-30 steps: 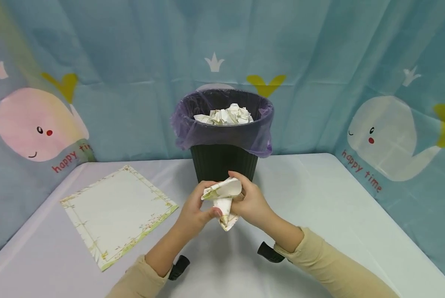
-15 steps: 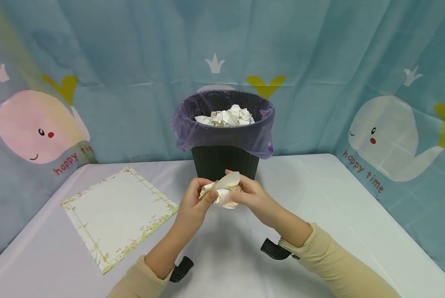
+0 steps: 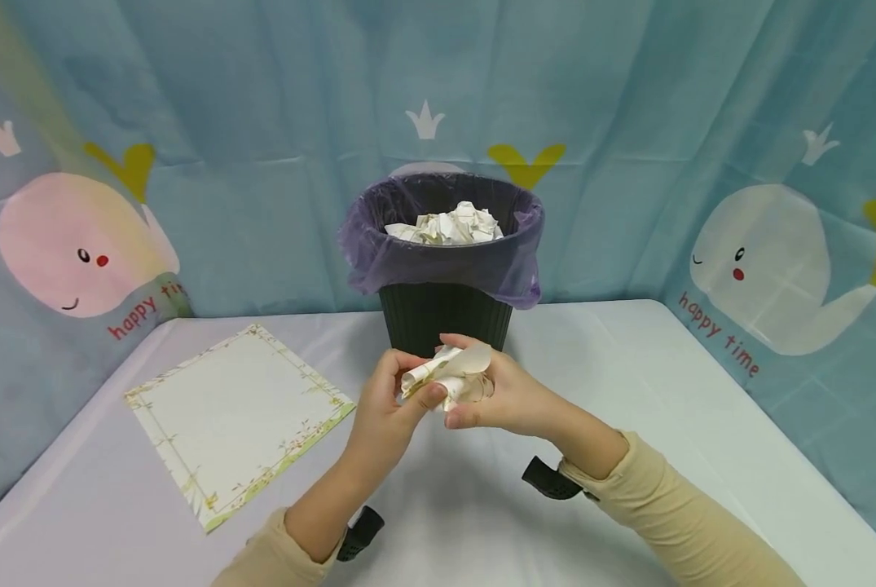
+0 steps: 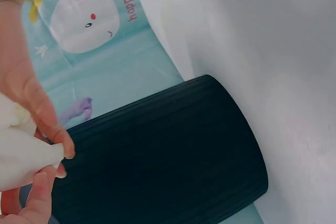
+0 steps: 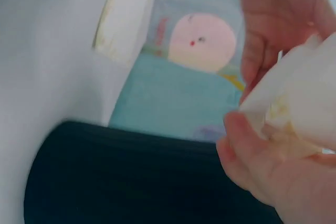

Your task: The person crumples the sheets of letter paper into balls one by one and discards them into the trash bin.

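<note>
Between both hands is a crumpled sheet of white paper [image 3: 455,375] with rolled edges and bits of printed pattern. My left hand [image 3: 393,399] grips its left side, thumb in front and fingers behind. From the right, my right hand [image 3: 507,395] curls round the other side of the paper. Both hands are in front of the trash can, above the table. In the left wrist view the paper [image 4: 26,153] bunches between the fingertips of the two hands. The right wrist view shows the paper [image 5: 304,93] large and blurred, with fingers around it.
A black trash can [image 3: 445,314] with a purple liner bag [image 3: 438,269] stands at the back of the white table [image 3: 628,391]. Crumpled papers [image 3: 455,226] lie inside it. A flat sheet of floral-bordered paper [image 3: 239,420] rests at the left. Printed curtains [image 3: 261,122] surround the table.
The paper has been squeezed into a smaller bundle; its lower hanging corner is gathered in. Both hands have turned around it while staying in nearly the same place.
</note>
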The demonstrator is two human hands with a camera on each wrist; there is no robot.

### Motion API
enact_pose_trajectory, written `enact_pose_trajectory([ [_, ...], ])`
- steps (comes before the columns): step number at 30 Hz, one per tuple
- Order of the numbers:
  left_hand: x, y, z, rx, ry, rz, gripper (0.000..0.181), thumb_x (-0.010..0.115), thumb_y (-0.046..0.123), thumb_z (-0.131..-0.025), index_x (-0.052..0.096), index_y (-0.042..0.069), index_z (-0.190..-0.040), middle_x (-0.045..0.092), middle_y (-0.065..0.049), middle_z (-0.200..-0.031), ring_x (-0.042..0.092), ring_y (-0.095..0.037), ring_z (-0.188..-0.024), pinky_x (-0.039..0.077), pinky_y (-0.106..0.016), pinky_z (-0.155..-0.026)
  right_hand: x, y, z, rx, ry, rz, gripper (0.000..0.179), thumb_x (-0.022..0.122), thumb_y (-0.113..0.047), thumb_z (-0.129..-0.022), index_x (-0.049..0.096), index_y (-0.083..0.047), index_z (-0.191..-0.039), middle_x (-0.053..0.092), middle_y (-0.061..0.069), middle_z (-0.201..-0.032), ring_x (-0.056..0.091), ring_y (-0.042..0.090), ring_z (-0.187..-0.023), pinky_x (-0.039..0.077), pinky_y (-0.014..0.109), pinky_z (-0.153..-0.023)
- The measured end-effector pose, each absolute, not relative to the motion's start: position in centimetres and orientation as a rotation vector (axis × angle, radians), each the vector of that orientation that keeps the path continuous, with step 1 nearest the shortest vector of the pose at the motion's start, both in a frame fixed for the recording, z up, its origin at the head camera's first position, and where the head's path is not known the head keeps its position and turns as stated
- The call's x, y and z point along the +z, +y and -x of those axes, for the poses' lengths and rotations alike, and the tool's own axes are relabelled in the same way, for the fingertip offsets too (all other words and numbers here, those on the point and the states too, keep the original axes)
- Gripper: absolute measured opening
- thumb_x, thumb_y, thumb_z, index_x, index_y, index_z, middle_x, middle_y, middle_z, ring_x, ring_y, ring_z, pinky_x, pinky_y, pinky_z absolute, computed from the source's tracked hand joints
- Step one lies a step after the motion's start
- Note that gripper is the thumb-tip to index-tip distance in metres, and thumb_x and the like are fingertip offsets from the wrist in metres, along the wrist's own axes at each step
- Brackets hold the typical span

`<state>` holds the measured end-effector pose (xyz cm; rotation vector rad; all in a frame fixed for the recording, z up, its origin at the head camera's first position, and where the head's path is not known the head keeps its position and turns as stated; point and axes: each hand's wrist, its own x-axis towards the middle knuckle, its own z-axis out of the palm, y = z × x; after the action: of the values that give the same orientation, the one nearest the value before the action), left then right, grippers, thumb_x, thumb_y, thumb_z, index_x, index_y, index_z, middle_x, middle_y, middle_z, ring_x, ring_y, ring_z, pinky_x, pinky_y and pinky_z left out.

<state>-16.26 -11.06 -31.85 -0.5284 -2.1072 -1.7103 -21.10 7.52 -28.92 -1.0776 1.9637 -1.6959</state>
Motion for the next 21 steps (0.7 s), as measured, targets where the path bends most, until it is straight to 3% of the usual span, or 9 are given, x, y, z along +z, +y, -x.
enact_pose_trajectory([
  [5, -31.5, -11.2, 15.7, -1.714, -2.085, 0.527, 0.045, 0.071, 0.039, -0.084, 0.056, 0.001, -0.103, 0.061, -0.008, -0.101, 0.058, -0.018, -0.089, 0.051, -0.024, -0.071, -29.0, 7.2, 20.6, -1.749, 1.993, 1.104, 0.08, 0.082, -0.018, -0.078, 0.037, 0.007, -0.139, 0.058, 0.015, -0.115, 0.059, 0.023, -0.092, 0.054, 0.029, -0.076],
  [10, -31.8, -11.5, 15.7, -1.639, -2.058, 0.675, 0.031, 0.069, 0.021, -0.091, 0.062, -0.001, -0.111, 0.063, -0.008, -0.103, 0.058, -0.016, -0.092, 0.053, -0.027, -0.079, -29.6, 7.0, 20.4, -1.819, 2.038, 1.093, 0.059, 0.074, -0.012, -0.081, 0.044, 0.01, -0.127, 0.059, 0.01, -0.109, 0.059, 0.02, -0.089, 0.054, 0.028, -0.074],
  [15, -32.1, -12.3, 15.8, -1.568, -2.109, 0.899, 0.051, 0.072, 0.003, -0.086, 0.053, 0.0, -0.133, 0.057, -0.01, -0.123, 0.053, -0.015, -0.11, 0.049, -0.03, -0.093, -29.8, 7.8, 20.9, -1.896, 1.89, 1.014, 0.076, 0.08, -0.029, -0.08, 0.04, 0.011, -0.131, 0.059, 0.012, -0.114, 0.06, 0.015, -0.092, 0.053, 0.025, -0.076],
  [18, -32.3, -12.5, 15.8, -1.481, -2.097, 0.937, 0.06, 0.077, -0.006, -0.077, 0.053, 0.002, -0.131, 0.057, -0.012, -0.128, 0.053, -0.017, -0.116, 0.049, -0.03, -0.092, -29.5, 8.0, 21.0, -1.858, 1.813, 1.029, 0.096, 0.084, -0.036, -0.076, 0.031, 0.011, -0.141, 0.048, 0.022, -0.133, 0.058, 0.014, -0.102, 0.052, 0.024, -0.082],
  [21, -32.5, -12.4, 15.9, -1.414, -2.044, 0.912, 0.057, 0.077, -0.011, -0.072, 0.059, 0.0, -0.124, 0.063, -0.013, -0.121, 0.059, -0.017, -0.112, 0.05, -0.03, -0.09, -29.2, 8.2, 20.9, -1.788, 1.817, 1.033, 0.104, 0.084, -0.035, -0.076, 0.024, 0.01, -0.148, 0.032, 0.027, -0.149, 0.054, 0.013, -0.113, 0.05, 0.024, -0.089],
])
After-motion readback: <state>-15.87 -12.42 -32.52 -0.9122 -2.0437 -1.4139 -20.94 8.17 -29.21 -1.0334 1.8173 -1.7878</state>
